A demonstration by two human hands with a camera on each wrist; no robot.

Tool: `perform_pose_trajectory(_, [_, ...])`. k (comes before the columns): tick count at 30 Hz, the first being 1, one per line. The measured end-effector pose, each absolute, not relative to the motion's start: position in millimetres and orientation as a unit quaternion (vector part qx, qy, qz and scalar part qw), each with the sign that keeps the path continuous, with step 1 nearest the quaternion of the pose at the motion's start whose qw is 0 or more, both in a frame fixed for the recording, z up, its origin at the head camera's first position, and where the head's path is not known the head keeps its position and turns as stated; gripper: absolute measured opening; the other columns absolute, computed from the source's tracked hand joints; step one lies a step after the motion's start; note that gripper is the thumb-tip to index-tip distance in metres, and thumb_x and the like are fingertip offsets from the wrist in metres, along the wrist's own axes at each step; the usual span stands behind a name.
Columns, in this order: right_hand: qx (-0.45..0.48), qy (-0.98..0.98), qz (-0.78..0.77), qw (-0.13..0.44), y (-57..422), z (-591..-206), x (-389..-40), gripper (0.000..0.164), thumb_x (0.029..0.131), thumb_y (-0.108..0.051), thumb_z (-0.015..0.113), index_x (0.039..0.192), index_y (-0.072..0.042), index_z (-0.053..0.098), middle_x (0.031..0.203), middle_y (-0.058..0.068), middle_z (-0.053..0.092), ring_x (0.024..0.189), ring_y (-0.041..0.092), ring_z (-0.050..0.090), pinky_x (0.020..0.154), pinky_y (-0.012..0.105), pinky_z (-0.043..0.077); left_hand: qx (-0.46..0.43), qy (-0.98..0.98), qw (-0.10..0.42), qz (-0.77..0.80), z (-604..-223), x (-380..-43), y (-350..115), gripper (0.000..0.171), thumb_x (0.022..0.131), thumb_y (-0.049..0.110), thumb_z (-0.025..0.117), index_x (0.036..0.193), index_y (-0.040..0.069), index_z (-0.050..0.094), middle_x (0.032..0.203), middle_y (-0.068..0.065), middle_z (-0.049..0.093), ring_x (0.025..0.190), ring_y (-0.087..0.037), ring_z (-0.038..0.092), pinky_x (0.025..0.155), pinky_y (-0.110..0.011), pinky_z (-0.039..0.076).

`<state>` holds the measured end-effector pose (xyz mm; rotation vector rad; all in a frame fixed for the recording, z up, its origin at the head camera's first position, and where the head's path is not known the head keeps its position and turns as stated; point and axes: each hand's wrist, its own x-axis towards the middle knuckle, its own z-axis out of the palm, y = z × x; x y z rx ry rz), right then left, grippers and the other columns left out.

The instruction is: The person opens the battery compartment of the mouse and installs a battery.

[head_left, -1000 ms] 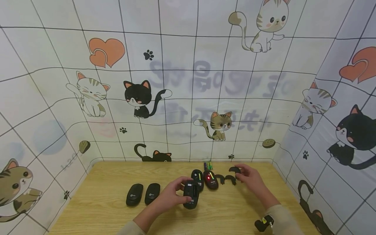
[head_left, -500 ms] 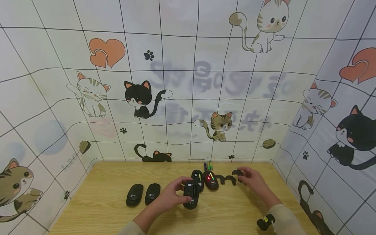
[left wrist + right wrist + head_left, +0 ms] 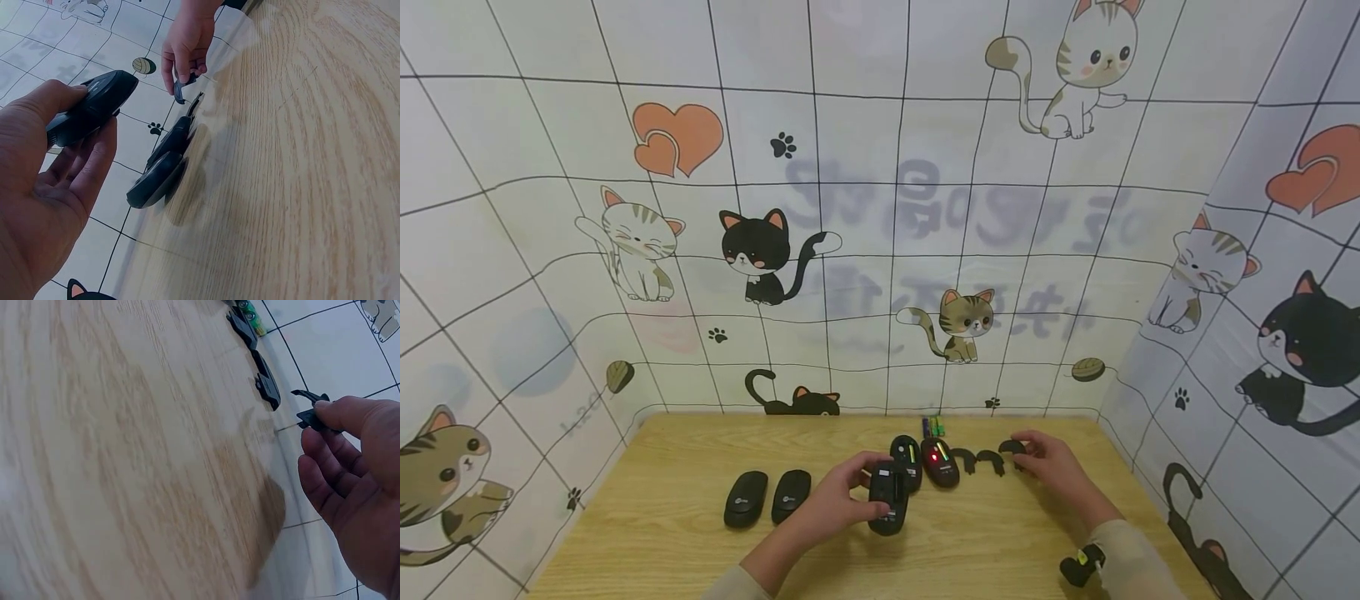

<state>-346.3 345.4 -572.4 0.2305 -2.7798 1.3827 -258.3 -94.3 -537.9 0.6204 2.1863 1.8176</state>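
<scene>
The patterned wall [image 3: 865, 217] stands along the back and sides of the table [image 3: 970, 542], whose rear edge meets it. Wood surface shows between the two forearms and on toward the person – room for either hand to move. The left hand [image 3: 835, 496] is over the middle, thumb and fingers gripping a black mouse [image 3: 887, 498] raised off the wood, underside up, long axis pointing roughly away from the person. The right hand [image 3: 1056, 471] is farther right and a little farther back, thumb and fingertips pinching a curved cover [image 3: 1011, 447]; from there the held mouse lies leftward and nearer the person. Beyond the left forearm, two closed mice [image 3: 747, 500] lie side by side. Just past the held mouse, an upturned mouse [image 3: 910, 454] and a red-lit mouse [image 3: 940, 462] lie close together – apart from the held one in the left wrist view. Two loose covers [image 3: 991, 461] lie between the red-lit mouse and the right hand. Small batteries [image 3: 933, 427] lie near the rear edge, just behind the red-lit mouse
</scene>
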Motion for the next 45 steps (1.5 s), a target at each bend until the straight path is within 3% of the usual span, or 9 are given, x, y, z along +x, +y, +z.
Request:
perform_pose_trajectory(14, [0.073,-0.912,0.404,0.003,353.6,-577.8,-351.2,0.037,0.100,-0.002,0.079,0.136,0.001,0.070,0.097,0.008,0.065,0.083,0.021,0.061,0.064,0.030,0.054,0.212,0.747,0.113,0.620,-538.7,-258.1,-95.4,0.063,0.094,0.007,0.087,0.150,0.026,0.064,0.133,-0.006,0.061,0.114,-0.028,0.065,0.083,-0.036,0.066])
perform_pose_trajectory(24, [0.072,-0.929,0.363,0.002,357.2,-582.5,-354.6,0.035,0.101,-0.004,0.079,0.135,-0.002,0.072,0.103,0.006,0.068,0.094,0.023,0.063,0.081,0.041,0.055,0.212,0.746,0.113,0.621,-537.3,-258.8,-94.6,0.061,0.094,0.008,0.088,0.148,0.027,0.065,0.132,-0.008,0.061,0.115,-0.029,0.065,0.084,-0.036,0.065])
perform_pose_trajectory(40, [0.073,-0.939,0.335,0.005,358.0,-578.2,-353.0,0.035,0.102,-0.008,0.079,0.133,0.005,0.071,0.114,0.013,0.072,0.106,0.033,0.070,0.089,0.054,0.061,0.207,0.748,0.116,0.620,-532.7,-256.7,-93.9,0.062,0.095,0.009,0.087,0.150,0.023,0.064,0.132,-0.008,0.061,0.116,-0.030,0.066,0.085,-0.037,0.066])
perform_pose_trajectory(45, [0.074,-0.937,0.340,0.005,357.2,-575.5,-349.1,0.035,0.103,-0.010,0.079,0.133,0.005,0.070,0.114,0.013,0.071,0.106,0.033,0.070,0.087,0.053,0.061,0.205,0.746,0.118,0.623,-534.3,-257.3,-94.5,0.063,0.095,0.009,0.087,0.152,0.021,0.063,0.133,-0.008,0.062,0.116,-0.029,0.066,0.085,-0.037,0.066])
